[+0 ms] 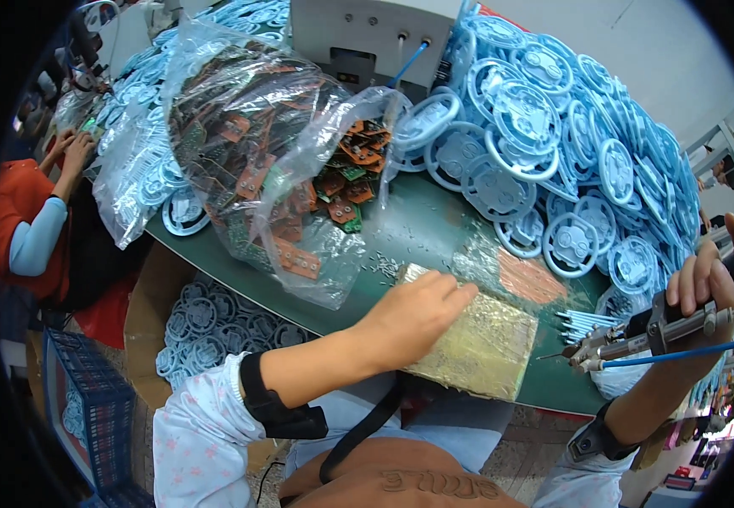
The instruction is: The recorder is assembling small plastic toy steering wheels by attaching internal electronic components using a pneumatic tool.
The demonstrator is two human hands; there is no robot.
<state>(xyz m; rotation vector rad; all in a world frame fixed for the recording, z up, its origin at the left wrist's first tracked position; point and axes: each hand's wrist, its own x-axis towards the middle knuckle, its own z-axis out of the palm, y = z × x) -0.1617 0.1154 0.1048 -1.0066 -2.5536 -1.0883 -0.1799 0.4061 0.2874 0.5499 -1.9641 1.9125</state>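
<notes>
My left hand (422, 320) rests on the near-left part of a yellow, tape-wrapped block (489, 347). Its fingers are curled together, and whatever they may hold is hidden. At the right, my right hand (705, 284) is wrapped round a handheld power screwdriver (650, 334) with a metal body and thin tip, its blue air hose (697, 349) trailing right. The tip points left and stands apart from the block. Small loose screws (384, 264) lie on the green table (422, 220) just beyond the block.
Light-blue plastic toy steering wheels (527, 118) are heaped at the back right. A clear bag of orange-brown circuit boards (252, 161) lies left of a grey machine (371, 38). Pale-blue rods (587, 324) lie near the screwdriver. A carton (151, 330) and blue crate (87, 398) stand below; a co-worker (37, 224) sits left.
</notes>
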